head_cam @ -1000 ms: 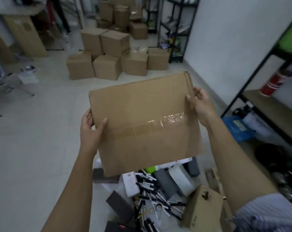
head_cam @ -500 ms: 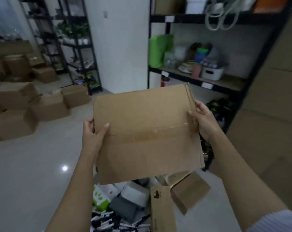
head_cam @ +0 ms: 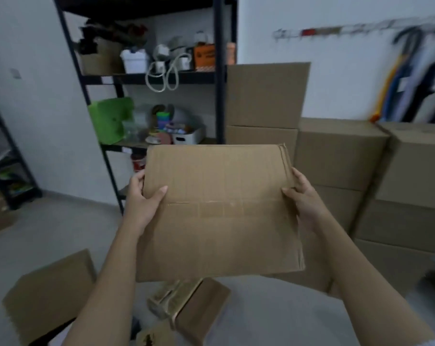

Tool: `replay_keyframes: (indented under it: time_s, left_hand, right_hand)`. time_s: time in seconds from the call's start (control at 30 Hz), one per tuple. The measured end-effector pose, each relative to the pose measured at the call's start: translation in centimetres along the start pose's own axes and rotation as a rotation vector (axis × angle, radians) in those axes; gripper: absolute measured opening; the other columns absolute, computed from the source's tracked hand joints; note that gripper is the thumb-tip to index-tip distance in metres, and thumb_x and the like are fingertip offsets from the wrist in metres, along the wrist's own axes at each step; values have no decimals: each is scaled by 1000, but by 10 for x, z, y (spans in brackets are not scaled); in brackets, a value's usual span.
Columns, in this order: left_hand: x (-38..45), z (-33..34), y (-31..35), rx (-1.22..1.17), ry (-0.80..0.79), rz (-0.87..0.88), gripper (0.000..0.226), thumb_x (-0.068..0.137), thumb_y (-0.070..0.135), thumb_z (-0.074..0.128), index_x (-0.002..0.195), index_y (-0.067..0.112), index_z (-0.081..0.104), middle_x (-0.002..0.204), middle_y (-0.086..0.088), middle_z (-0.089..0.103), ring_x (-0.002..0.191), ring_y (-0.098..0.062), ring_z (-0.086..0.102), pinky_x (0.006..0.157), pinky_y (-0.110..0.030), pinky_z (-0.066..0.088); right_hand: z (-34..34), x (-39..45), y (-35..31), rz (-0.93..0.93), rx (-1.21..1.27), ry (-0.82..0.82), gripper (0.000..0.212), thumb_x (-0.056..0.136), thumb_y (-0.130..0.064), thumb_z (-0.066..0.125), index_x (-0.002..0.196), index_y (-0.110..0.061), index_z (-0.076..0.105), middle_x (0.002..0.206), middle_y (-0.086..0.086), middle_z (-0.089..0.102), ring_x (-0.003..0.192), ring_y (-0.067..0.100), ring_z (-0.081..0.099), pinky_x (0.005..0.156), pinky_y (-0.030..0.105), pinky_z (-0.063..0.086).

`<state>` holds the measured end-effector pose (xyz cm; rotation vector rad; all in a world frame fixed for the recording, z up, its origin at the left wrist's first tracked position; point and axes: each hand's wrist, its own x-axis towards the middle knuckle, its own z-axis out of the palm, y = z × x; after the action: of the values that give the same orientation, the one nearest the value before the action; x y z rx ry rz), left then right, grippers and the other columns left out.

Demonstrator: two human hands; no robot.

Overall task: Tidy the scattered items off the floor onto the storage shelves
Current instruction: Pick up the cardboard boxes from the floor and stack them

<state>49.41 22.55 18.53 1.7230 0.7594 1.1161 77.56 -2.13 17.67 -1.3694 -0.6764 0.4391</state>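
Note:
A flat brown cardboard box (head_cam: 219,211) with a strip of clear tape across it is held up in front of me at chest height. My left hand (head_cam: 143,197) grips its left edge, thumb on the top face. My right hand (head_cam: 302,196) grips the right edge, fingers curled round it. Behind the box stands a black metal storage shelf (head_cam: 220,71) holding a green bag, a white tub, cables and small items.
Tall stacks of large cardboard boxes (head_cam: 341,156) fill the right side against the wall. On the floor lie a brown box (head_cam: 49,295) at lower left and smaller boxes (head_cam: 194,303) below my hands. Another dark shelf (head_cam: 9,176) stands at far left.
The view has swung right from the floor clutter and far boxes to the shelf and the box stacks. Both hands keep the same hold on the flat box.

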Motion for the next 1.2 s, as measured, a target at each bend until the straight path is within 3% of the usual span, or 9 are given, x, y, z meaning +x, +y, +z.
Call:
replay_keyframes:
  time_s: [0.1,0.2,0.3,0.43,0.53,0.7,0.87,1.07,1.2]
  left_hand:
    - [0,61,27,-48,-39,45,62,85,26,74,137,29,39,132,9,56,114,-9,57,98,-33,46]
    - [-1,118,57,-98,-106,77,62,86,28,73,137,32,37,122,19,53,104,4,53,91,-27,43]
    - [1,169,84,-150,-157,118,65,86,27,73,139,28,35,127,15,50,107,-1,51,91,-25,43]
    - [17,230,112,-238,-193,172,67,84,26,75,139,28,37,130,13,49,115,-5,51,97,-28,45]
    - [35,272,131,-288,-234,220,69,84,27,75,140,27,36,132,13,49,116,-4,51,97,-26,44]
    - [84,337,162,-380,-332,298,65,85,22,75,138,27,38,122,19,52,104,14,52,90,-19,46]
    - [142,398,185,-450,-369,331,62,85,11,73,137,20,40,114,19,54,93,20,52,82,-5,44]
    - [200,452,198,-507,-451,361,65,85,13,74,139,22,39,126,10,56,103,10,55,84,-13,46]
    - [227,478,206,-520,-447,354,65,85,15,74,140,24,40,129,8,55,105,5,55,84,-17,46]
  right_hand:
    - [-59,-9,-17,-26,51,106,57,97,-8,56,146,-27,36,124,-1,62,98,8,65,75,23,54]
    - [-111,-14,-42,-78,32,203,53,96,-20,60,145,-29,40,124,-3,63,104,10,64,84,30,53]
    - [-154,-13,-68,-162,-17,294,46,98,-20,56,142,-24,44,116,-7,64,96,5,64,78,24,52]
    - [-202,-6,-92,-248,-53,366,42,98,-21,56,140,-23,48,123,1,65,109,18,64,90,36,53]
    - [-230,6,-108,-313,-45,433,32,99,-18,55,129,-28,52,118,-2,67,110,17,63,95,37,51]
    - [-274,44,-134,-391,-74,514,41,99,-22,55,139,-23,48,126,3,64,115,21,61,96,38,51]
    - [-300,96,-155,-447,-121,586,43,100,-20,54,142,-20,46,128,5,62,119,22,59,105,45,46]
    - [-321,147,-167,-501,-155,654,38,101,-13,50,138,-19,50,116,2,67,112,23,62,98,40,50]
    - [-335,179,-168,-493,-196,661,36,102,-14,48,138,-20,48,126,12,63,117,27,60,103,45,47]
